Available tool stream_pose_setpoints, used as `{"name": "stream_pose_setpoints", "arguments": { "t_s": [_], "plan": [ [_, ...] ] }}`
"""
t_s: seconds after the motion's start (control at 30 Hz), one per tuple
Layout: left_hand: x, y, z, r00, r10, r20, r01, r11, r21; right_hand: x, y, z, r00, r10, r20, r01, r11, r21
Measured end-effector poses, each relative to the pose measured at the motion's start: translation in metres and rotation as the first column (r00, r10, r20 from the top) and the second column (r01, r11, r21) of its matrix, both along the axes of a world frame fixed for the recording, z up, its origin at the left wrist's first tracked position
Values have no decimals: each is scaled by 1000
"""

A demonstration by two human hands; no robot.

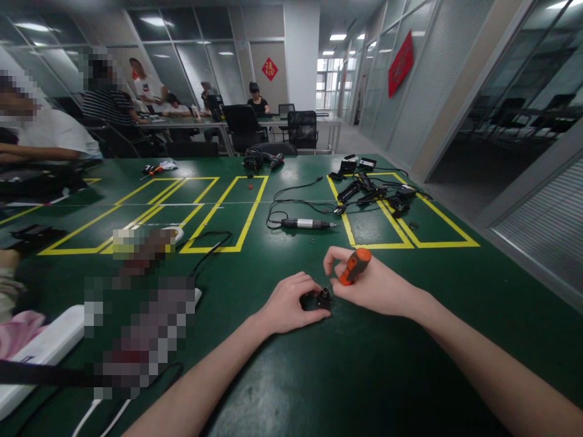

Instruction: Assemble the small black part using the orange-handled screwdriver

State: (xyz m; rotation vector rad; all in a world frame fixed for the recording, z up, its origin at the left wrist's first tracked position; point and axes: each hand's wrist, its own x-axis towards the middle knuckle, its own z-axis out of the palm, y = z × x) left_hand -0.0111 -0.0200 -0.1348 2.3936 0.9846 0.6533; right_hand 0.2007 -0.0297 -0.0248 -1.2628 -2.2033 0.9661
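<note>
On the green table, my left hand (294,303) pinches a small black part (323,300) with a round top between thumb and fingers. What the part belongs to is too small to make out. Just right of it, my right hand (368,285) is wrapped round a screwdriver (356,266) with an orange and dark grey handle. The handle leans up and to the right; its lower end is near the black part. I cannot see the screwdriver's shaft clearly, nor whether its tip touches the part.
Ahead lies a corded electric screwdriver (306,224). A heap of black parts and cables (371,189) sits at the back right, a power drill (276,161) further back. Yellow tape (248,224) marks the table. At left are a white power strip (43,352) and a seated person (50,130).
</note>
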Motion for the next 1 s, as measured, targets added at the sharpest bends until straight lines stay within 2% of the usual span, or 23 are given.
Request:
{"name": "stream_pose_setpoints", "arguments": {
  "t_s": [0.13,0.37,0.5,0.67,0.73,0.93,1.0],
  "plan": [
    [0,0,0,1000,4,2,-4,1000,-5,1,-1,2,1000,28,-13,-28,1000,-8],
    [-1,1,0,1000,-8,11,8,1000,-5,-1,3,-3,997,41,64,-46,995,88],
    [-1,1,0,1000,-7,8,7,1000,7,-3,3,-4,991,-15,136,-7,988,157],
    [0,0,-2,999,-9,36,8,1000,18,-2,4,-8,950,-148,276,57,948,312],
    [0,0,-3,999,-6,48,5,1000,21,-1,5,-10,950,-134,282,47,955,293],
    [0,0,-1,999,-3,40,3,1000,7,3,3,-4,978,-7,207,-6,998,66],
    [0,0,-1,999,-1,38,1,1000,3,3,2,-1,982,22,187,-29,999,37]
  ]
}}
